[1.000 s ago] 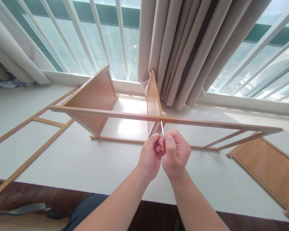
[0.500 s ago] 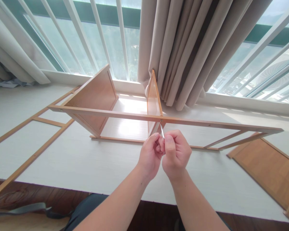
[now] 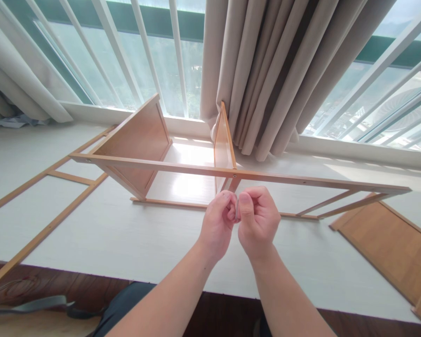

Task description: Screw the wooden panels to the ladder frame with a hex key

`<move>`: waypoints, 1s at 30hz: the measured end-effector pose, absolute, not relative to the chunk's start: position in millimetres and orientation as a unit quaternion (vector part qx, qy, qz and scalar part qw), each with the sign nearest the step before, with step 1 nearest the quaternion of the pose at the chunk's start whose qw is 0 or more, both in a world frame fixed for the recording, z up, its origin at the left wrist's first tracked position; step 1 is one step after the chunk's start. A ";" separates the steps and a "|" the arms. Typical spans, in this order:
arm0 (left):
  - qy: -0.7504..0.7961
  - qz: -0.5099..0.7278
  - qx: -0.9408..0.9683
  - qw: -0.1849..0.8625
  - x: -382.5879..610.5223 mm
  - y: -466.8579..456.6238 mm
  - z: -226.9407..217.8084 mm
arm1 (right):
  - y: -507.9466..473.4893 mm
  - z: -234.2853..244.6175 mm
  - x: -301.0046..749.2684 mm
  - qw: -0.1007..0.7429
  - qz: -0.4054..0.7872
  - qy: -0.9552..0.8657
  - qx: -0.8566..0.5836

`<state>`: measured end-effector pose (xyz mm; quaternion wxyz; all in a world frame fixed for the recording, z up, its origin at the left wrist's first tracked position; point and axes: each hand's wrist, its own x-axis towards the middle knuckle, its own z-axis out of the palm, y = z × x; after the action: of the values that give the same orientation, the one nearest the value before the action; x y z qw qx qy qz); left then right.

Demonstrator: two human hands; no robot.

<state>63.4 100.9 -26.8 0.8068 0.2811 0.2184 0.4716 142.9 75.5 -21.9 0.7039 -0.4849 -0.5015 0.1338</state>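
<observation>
Below the middle of the shelf frame's front rail, my left hand (image 3: 217, 225) and my right hand (image 3: 258, 222) are side by side, fingers curled. Between them shows a thin silver hex key (image 3: 236, 209), mostly covered by my fingers; both hands appear closed on it. The wooden shelf frame (image 3: 168, 167) stands on its long side, with a brown panel (image 3: 135, 145) fitted at its left and a second panel (image 3: 224, 140) in the middle. A bolt head (image 3: 235, 176) sits in the rail just above my hands, apart from the key.
A ladder-like wooden side frame (image 3: 38, 241) lies at the left. On the right, a loose brown panel (image 3: 389, 250) rests on the white surface (image 3: 154, 248). Behind are a beige curtain (image 3: 252, 70) and barred windows. A grey strap (image 3: 38, 305) hangs at lower left.
The hex key has come away from the bolt head and dropped down between my hands. My hands stay close together, and the shelf frame is nearly unmoved.
</observation>
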 end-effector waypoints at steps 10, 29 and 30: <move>0.245 0.542 0.385 0.706 61.0 97.0 -31.7 | 74.2 -15.9 146.0 0.701 0.148 -0.496 -0.491; 0.244 0.493 0.268 0.791 60.6 105.0 -15.8 | 70.2 -9.6 143.4 0.631 0.030 -0.550 -0.547; 0.240 0.490 0.257 0.798 60.6 105.7 -15.2 | 70.2 -9.1 143.1 0.630 0.022 -0.553 -0.545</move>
<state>60.6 105.7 -15.2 0.7976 0.2574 0.2404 0.4897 143.1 70.2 -9.1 0.6300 -0.5453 -0.5525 0.0218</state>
